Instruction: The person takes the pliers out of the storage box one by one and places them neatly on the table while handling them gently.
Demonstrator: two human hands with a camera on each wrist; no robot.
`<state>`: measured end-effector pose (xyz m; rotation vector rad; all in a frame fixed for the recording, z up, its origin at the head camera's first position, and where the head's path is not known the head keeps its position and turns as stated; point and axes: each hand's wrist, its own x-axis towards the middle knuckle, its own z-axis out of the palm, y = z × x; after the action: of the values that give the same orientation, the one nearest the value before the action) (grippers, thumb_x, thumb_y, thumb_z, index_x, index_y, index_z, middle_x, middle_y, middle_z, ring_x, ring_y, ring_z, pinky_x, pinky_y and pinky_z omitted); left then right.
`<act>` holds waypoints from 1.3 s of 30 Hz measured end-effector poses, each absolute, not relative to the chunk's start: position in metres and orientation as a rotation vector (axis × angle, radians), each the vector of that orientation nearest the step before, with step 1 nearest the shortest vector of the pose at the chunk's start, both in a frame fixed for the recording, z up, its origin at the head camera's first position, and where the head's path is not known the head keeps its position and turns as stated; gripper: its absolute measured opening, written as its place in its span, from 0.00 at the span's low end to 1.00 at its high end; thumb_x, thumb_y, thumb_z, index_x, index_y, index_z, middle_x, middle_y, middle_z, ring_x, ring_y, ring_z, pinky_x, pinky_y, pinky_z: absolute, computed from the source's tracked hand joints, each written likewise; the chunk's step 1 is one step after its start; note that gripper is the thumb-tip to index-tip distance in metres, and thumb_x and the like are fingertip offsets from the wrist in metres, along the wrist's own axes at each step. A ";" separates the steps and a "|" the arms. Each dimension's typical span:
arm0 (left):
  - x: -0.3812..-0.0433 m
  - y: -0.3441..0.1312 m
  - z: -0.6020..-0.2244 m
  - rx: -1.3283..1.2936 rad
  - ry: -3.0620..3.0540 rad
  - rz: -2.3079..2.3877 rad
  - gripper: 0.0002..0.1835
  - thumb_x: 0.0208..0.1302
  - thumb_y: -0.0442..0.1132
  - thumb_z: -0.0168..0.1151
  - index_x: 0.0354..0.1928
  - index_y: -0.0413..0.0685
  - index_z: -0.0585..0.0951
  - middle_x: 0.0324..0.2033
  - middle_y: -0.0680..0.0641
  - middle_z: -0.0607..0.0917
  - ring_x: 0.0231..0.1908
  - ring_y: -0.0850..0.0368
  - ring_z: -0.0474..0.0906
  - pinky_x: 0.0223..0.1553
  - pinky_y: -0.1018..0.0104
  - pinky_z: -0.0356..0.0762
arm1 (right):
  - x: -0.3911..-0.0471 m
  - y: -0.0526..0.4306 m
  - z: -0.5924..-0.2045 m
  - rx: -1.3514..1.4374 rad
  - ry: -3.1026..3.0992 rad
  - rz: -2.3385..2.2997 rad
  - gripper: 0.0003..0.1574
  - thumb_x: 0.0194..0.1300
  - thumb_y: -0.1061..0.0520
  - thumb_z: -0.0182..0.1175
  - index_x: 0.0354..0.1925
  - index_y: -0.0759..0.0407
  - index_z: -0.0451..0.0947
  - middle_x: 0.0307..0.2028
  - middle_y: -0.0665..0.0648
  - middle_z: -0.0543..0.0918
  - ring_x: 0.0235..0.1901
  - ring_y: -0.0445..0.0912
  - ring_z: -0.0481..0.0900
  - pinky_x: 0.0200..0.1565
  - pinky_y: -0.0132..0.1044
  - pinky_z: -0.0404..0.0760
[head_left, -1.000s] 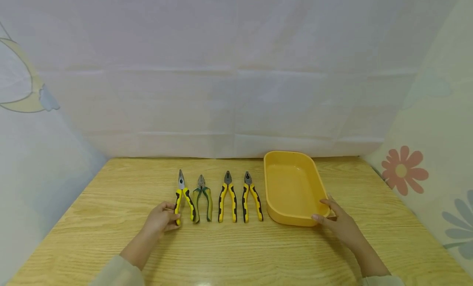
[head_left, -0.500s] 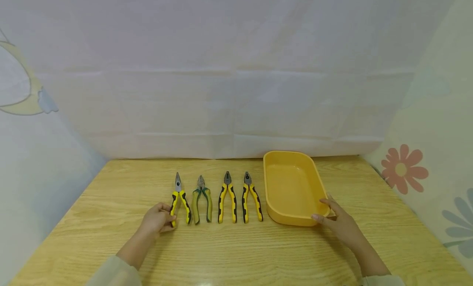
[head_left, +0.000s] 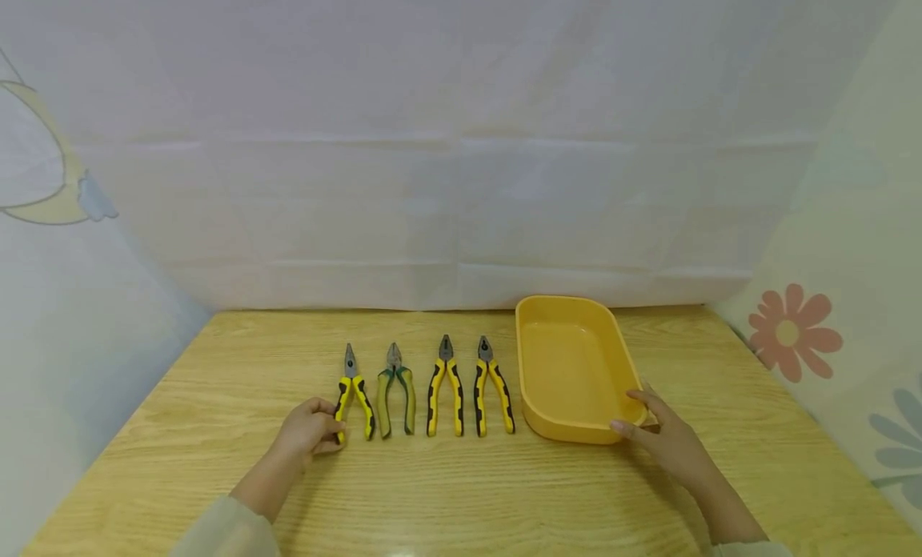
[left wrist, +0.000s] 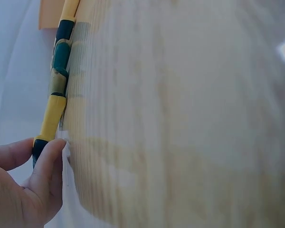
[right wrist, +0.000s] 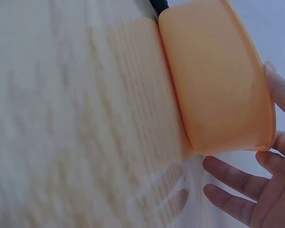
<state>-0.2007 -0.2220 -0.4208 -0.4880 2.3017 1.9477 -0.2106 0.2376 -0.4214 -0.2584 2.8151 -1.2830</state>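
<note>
At the left end of a row lie long-nose pliers (head_left: 353, 393) with yellow and black handles, jaws pointing away from me. My left hand (head_left: 308, 430) pinches their left handle between thumb and fingers, which the left wrist view shows up close. Beside them are combination pliers with green handles (head_left: 395, 389), then two combination pliers in yellow and black, one in the middle (head_left: 445, 385) and one at the right (head_left: 493, 386). An orange-yellow plastic tray (head_left: 572, 431) stands right of the row. My right hand (head_left: 670, 441) holds its near right corner, thumb at the rim, lower fingers spread.
Everything stands on a wood-grain table (head_left: 461, 493). A white sheet (head_left: 461, 181) hangs along its back edge. Patterned walls rise on both sides, with a red flower (head_left: 795, 333) at the right.
The long-nose pliers have shifted left and towards me with my left hand, widening the gap to the green-handled pliers. My right hand and the tray keep their places.
</note>
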 end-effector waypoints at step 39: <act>-0.203 -0.226 -0.418 -0.459 2.377 1.771 0.19 0.56 0.23 0.48 0.50 0.21 0.63 0.34 0.35 0.71 0.28 0.55 0.72 0.32 0.64 0.78 | -0.213 0.240 -0.424 -0.272 2.809 -1.276 0.42 0.58 0.43 0.52 0.62 0.63 0.51 0.63 0.69 0.39 0.43 0.59 0.69 0.35 0.45 0.76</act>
<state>-0.2027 -0.2259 -0.4175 -0.4592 2.3771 1.7712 -0.2131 0.2403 -0.4238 -0.2715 2.8088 -1.2755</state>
